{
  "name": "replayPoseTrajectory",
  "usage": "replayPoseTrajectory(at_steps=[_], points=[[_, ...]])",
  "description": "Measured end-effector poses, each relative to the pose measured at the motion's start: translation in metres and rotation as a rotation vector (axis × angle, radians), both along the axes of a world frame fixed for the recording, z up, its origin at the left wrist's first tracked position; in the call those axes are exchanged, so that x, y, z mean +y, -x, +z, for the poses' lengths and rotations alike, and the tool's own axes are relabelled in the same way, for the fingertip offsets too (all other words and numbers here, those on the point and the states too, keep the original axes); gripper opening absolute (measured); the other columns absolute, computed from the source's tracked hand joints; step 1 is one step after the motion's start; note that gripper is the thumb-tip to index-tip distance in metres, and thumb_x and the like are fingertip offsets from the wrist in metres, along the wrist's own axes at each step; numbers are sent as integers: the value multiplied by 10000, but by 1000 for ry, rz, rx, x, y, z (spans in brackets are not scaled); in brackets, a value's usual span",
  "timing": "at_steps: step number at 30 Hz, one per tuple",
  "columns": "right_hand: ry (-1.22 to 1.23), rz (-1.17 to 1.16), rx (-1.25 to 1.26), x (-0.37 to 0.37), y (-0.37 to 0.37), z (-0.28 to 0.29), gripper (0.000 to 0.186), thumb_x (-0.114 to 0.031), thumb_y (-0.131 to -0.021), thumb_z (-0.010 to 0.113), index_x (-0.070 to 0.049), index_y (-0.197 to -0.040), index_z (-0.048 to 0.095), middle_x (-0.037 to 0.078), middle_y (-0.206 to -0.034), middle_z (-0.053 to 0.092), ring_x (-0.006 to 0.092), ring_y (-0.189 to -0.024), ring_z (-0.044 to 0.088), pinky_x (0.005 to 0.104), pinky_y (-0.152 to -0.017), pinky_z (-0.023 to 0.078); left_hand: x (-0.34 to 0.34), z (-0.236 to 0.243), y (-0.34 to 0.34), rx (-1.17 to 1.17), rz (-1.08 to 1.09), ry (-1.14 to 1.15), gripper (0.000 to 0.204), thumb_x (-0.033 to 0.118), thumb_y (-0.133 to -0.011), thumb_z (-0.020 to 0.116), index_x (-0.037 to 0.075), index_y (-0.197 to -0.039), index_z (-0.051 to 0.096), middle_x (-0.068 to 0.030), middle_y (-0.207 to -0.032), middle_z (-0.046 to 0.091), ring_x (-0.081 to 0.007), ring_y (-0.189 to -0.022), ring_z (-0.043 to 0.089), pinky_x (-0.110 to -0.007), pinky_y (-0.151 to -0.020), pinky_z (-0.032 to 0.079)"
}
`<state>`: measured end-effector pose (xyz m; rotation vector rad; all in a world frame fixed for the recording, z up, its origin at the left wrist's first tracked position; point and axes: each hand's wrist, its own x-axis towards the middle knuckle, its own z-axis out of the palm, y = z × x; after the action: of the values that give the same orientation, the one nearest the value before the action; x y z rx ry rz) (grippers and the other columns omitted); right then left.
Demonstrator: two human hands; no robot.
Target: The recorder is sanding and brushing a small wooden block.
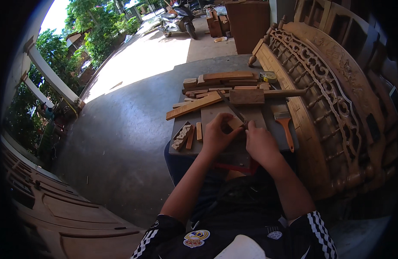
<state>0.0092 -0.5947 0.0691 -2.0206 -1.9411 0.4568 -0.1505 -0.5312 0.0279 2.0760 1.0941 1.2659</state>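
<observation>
My left hand (217, 134) pinches a small light wooden block (232, 124) over a board (212, 114) on the worktable (277, 112). Beside it, my right hand (259, 139) is closed on the lower end of a long, thin dark tool (231, 104), which slants away toward the back left. Wooden strips (228, 75) are piled behind, with a wooden mallet (246, 97) across them. Short carved pieces (181, 136) lie left of my hands. A brush (285, 127) with an orange handle lies at the right, below a yellow tape measure (268, 77).
Carved wooden furniture panels (320, 95) lean along the right. A scooter (177, 23) stands in the back near a brown wooden cabinet (249, 28). Panelled doors (74, 207) lie at the lower left, below a white post (56, 80) and plants. Concrete floor (108, 155) extends left.
</observation>
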Motion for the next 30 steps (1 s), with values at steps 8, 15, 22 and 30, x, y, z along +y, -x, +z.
replayPoseTrajectory(at_steps=[8, 15, 22, 30], points=[[-16, 56, -35, 2, -1, -1, 231, -208, -1037, 474, 8, -1117, 485, 297, -865, 688, 481, -887, 689, 566, -769, 554, 2, -8, 1, -70, 28, 1, 462, 195, -734, 884, 26, -1087, 639, -149, -1039, 734, -300, -988, 725, -369, -856, 573], [-12, 37, -62, 2, 0, 2, 245, -228, -1039, 474, 8, -1102, 478, 305, -857, 684, 494, -870, 684, 572, -760, 553, 0, -1, 2, -52, 31, 49, 455, 204, -729, 898, 26, -1075, 661, -131, -1019, 739, -254, -952, 729, -350, -844, 570], [-35, 73, -79, 4, -1, 3, 244, -223, -1036, 473, 13, -1097, 479, 306, -849, 684, 496, -861, 683, 580, -761, 549, -1, -3, 2, -40, 33, 31, 431, 220, -742, 874, 30, -1056, 648, -139, -1009, 732, -289, -941, 719, -367, -826, 566], [-26, 60, -125, -27, -9, 20, 230, -218, -1025, 502, 1, -1093, 482, 296, -794, 678, 491, -803, 685, 568, -704, 554, -34, 10, -7, -60, 26, 89, 412, 213, -755, 861, 32, -1051, 638, -153, -1012, 711, -320, -938, 706, -389, -815, 560]])
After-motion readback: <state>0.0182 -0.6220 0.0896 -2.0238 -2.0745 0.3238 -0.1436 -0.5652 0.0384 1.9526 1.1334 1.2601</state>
